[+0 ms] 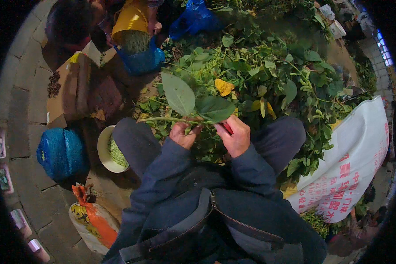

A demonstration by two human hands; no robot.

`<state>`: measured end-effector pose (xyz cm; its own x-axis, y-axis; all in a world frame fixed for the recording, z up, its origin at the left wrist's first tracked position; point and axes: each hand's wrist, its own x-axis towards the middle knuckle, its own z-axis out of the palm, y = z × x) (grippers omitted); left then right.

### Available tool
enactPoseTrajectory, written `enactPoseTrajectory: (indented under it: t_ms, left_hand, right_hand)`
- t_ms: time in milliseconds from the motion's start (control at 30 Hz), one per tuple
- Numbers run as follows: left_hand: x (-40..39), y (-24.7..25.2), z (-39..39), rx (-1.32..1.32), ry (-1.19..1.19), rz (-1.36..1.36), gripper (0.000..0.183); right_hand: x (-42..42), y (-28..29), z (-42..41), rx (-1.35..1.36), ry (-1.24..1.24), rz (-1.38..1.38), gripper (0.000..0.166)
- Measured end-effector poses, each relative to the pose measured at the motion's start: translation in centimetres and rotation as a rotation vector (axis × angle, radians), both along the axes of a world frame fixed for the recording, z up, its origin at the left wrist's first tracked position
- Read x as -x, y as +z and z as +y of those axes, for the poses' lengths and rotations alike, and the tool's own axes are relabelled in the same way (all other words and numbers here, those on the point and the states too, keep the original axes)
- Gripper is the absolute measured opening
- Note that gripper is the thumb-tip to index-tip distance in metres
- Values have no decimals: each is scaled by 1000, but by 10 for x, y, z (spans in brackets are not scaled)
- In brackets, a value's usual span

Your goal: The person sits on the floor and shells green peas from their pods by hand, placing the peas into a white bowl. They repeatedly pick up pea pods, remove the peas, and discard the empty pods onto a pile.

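My left hand (184,134) grips a green leafy bean stalk (161,118) with a pod at its fingertips. Close by on the right, my right hand (236,133) is closed around a small red-handled tool (228,128), whose working end is hidden; its fingertips are at the stalk. Two broad leaves (179,94) stand up from the stalk above both hands. Beyond them lies a large heap of cut bean plants (250,71), with pods on some stems and a few yellow leaves. Beside my left knee, a pale bucket (103,150) holds green pods or beans (117,153).
Left are a cardboard box (81,85), a full blue bag (62,152) and an orange-white sack (97,226). Ahead, another person's hand (157,27) is by a yellow bucket (132,19) tipped over a blue bag (142,61). A printed white woven sack (349,158) lies right.
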<state>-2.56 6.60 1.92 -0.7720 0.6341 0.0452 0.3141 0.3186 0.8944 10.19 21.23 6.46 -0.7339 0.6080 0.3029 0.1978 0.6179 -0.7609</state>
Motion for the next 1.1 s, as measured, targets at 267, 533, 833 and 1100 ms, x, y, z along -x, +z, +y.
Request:
enactPoseTrajectory:
  t_ms: [267,533,833,1100]
  left_hand:
    - [17,16,3,101,-408,37,30]
    - [29,-1,-6,-131,-382,-338,27]
    - [24,3,-1,0,-421,11,21]
    - [20,-33,5,238,-336,305,20]
  right_hand:
    - [-13,53,1,443,78,137,13]
    - [9,8,34,83,140,-340,29]
    - [20,44,11,-111,195,-13,23]
    - [11,15,15,-161,227,-288,19]
